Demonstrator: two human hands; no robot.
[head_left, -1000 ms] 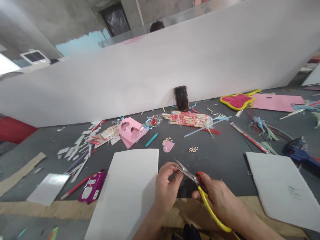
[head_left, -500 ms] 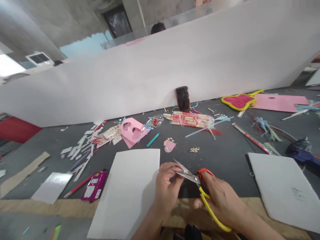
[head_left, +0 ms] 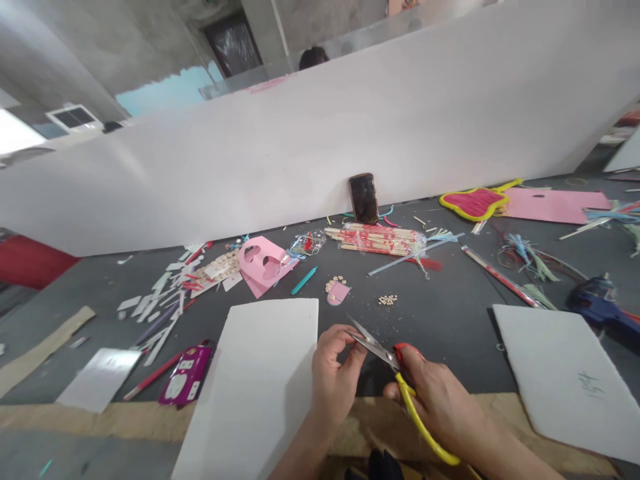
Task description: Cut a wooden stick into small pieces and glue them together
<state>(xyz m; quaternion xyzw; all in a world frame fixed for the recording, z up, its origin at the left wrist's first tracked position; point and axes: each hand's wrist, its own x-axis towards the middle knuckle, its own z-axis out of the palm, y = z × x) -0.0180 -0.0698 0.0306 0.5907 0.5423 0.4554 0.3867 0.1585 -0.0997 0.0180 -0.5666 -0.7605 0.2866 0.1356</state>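
- Right hand (head_left: 437, 395) grips the scissors (head_left: 390, 358) by their handles; the parted blades reach leftward from it.
- Left hand (head_left: 334, 373) curls beside the blade tips; whether it pinches anything, I cannot tell.
- Pale bits (head_left: 387, 300) lie beyond both hands.

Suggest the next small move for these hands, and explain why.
Perhaps ease the left hand slightly back from the scissors: the right hand holds them with the blades apart, and the left fingertips are right beside the lower blade. Anything they pinch is too small to make out.
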